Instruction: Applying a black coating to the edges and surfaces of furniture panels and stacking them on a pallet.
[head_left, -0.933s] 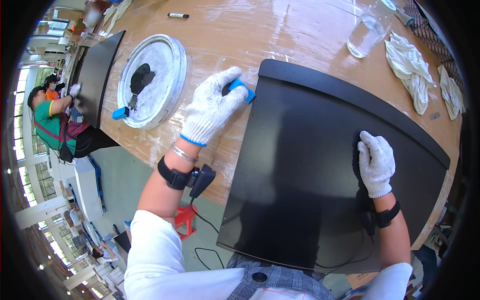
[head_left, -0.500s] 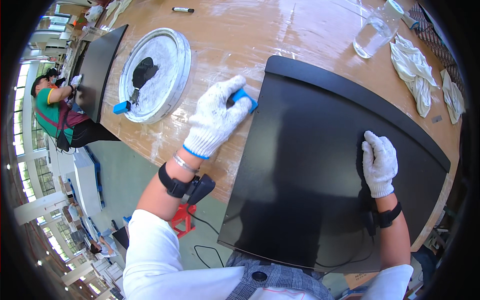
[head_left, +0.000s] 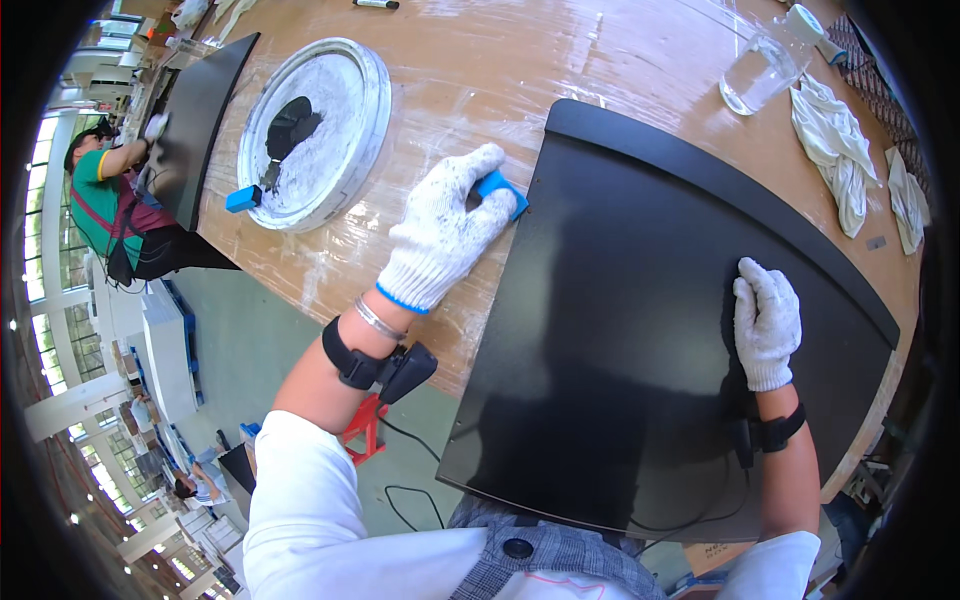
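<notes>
A black panel [head_left: 640, 330] lies flat on the wooden table [head_left: 560, 60], its near edge overhanging the table's front. The gloved left hand [head_left: 440, 235] rests at the panel's left edge, fingers curled and pinching a small blue tool [head_left: 503, 190] against that edge. The gloved right hand [head_left: 766, 320] lies palm down on the panel's right part, fingers together and extended; it holds nothing. Each wrist carries a black strap. Left of the panel, apart from it, sits a round grey tray [head_left: 350, 150] with a dark lump and a blue-handled tool. A clear cup [head_left: 755, 75] and white rags [head_left: 835, 150] lie beyond the panel's far edge. A second person [head_left: 110, 200] works at the far left.
</notes>
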